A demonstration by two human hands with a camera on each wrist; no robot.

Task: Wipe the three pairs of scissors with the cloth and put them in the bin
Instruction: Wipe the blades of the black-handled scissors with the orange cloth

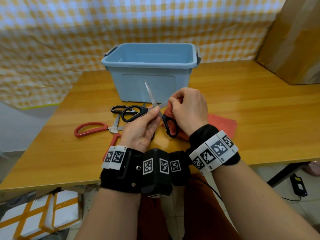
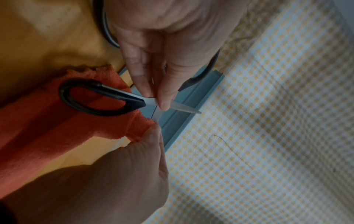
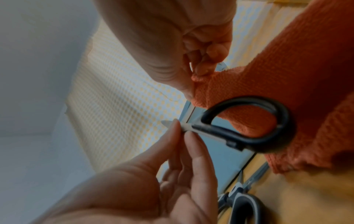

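Black-handled scissors (image 1: 149,91) are held spread open above the table, just in front of the empty blue bin (image 1: 131,84). My left hand (image 1: 154,110) pinches them at the pivot between thumb and fingers. My right hand (image 1: 172,102) pinches the orange cloth (image 1: 220,123) round the right-pointing blade. The left wrist view shows one black handle loop (image 2: 99,97) over the cloth (image 2: 38,121). The right wrist view shows the fingers (image 3: 199,71) squeezing cloth (image 3: 287,60) on the blade. Red-handled scissors (image 1: 93,129) and black-and-white-handled scissors (image 1: 119,110) lie on the table to the left.
The wooden table (image 1: 242,104) has its front edge close to my wrists. A cardboard box (image 1: 294,40) stands at the back right. A yellow checked sheet (image 1: 69,32) hangs behind the bin. White boxes lie on the floor at lower left.
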